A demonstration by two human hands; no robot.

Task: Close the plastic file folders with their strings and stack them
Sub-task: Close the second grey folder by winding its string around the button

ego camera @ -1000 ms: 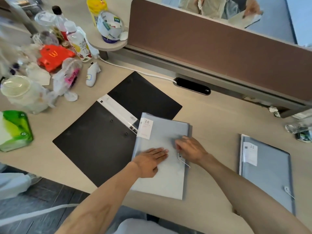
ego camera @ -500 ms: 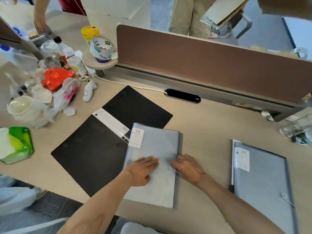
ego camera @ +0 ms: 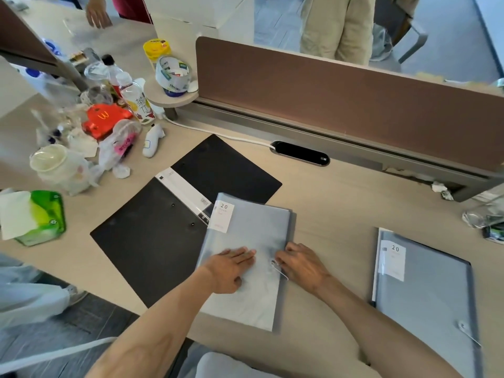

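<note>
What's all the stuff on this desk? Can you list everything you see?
grey folders: 2, grey-blue; one under the hands, one at the right
black folder: 1, lying open, partly under the middle grey folder
string: 1, pale, at the middle folder's button
tissue pack: 1, green, far left
red box: 1, in the clutter at the back left
bottle: 1, clear with a white cap, beside the red box
tape rolls: stack, exact count unclear, on the small round shelf
divider: 1, brown, across the back of the desk
left hand: flat on the middle folder
right hand: fingers at the string
</note>
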